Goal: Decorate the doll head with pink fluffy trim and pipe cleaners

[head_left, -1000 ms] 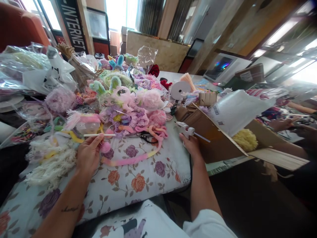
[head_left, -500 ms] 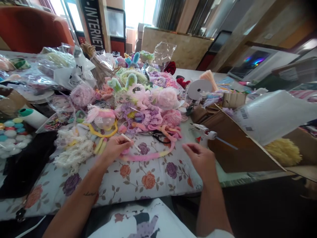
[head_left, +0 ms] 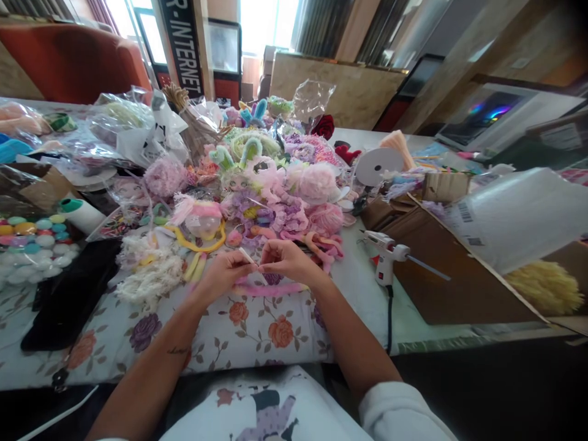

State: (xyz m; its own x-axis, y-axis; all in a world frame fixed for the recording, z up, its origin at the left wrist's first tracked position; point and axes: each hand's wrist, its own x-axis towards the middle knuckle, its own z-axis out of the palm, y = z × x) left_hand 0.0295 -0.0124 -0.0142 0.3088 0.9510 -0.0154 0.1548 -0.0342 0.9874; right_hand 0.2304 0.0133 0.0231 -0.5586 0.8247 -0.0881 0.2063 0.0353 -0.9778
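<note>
My left hand (head_left: 226, 269) is closed on a thin white stick (head_left: 245, 253), which slants down to the right out of the fingers. Fingertip to fingertip with it, my right hand (head_left: 288, 260) is pinched; whatever lies in that pinch is too small to make out. Just below both hands a fuzzy pink strip (head_left: 271, 289) with a yellow part runs across the flowered cloth (head_left: 257, 334). To the right a white glue gun (head_left: 384, 260) rests with a glue stick poking out of its back. Pale yarn (head_left: 149, 275) lies left of my left hand.
Behind the hands is a heap of pastel yarn (head_left: 316, 180) and a doll (head_left: 235, 182). A cardboard box (head_left: 441, 269) stands at the right. At the left are a dark flat thing (head_left: 68, 300), colourful balls (head_left: 41, 251) and a green-tipped spool (head_left: 81, 214).
My right hand has moved left from beside the glue gun to meet my left hand at the white stick. My left hand keeps its grip. The whole view has shifted slightly.
</note>
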